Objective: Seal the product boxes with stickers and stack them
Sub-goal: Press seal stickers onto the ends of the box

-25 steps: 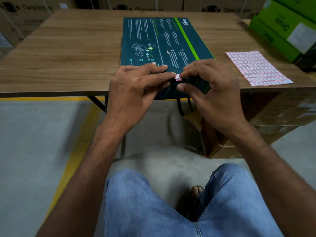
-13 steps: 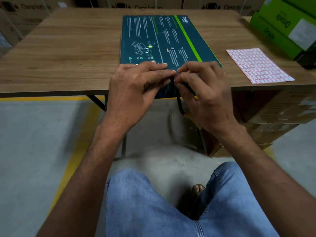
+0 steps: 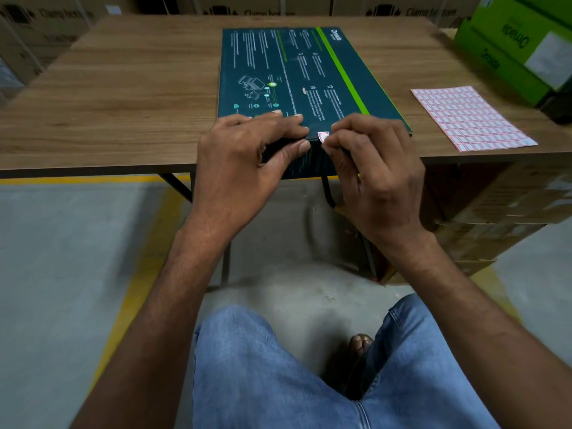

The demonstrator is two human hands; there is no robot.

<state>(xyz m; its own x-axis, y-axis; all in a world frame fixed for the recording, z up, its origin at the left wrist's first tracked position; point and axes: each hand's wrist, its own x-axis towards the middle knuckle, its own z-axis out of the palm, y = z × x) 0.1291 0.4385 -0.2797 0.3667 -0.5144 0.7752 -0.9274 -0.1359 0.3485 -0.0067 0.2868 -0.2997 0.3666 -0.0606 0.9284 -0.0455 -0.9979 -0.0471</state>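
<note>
While the dark box (image 3: 297,75) marked "Omada" lay flat on the table (image 3: 123,97), your left hand (image 3: 244,162) clamped its near edge and your right hand (image 3: 374,168) pinched a sticker (image 3: 322,137) there, the sticker sheet (image 3: 470,117) lying to the right.

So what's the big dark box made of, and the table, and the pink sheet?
The dark box looks like printed cardboard with a smooth, slightly satin finish: sharp folded edges, crisp white text, a green stripe. The table shows wood grain, but the even pattern suggests matte laminate over board rather than solid wood. The pink sheet looks like thin paper, a grid of red-bordered peel-off stickers lying flat.
</note>
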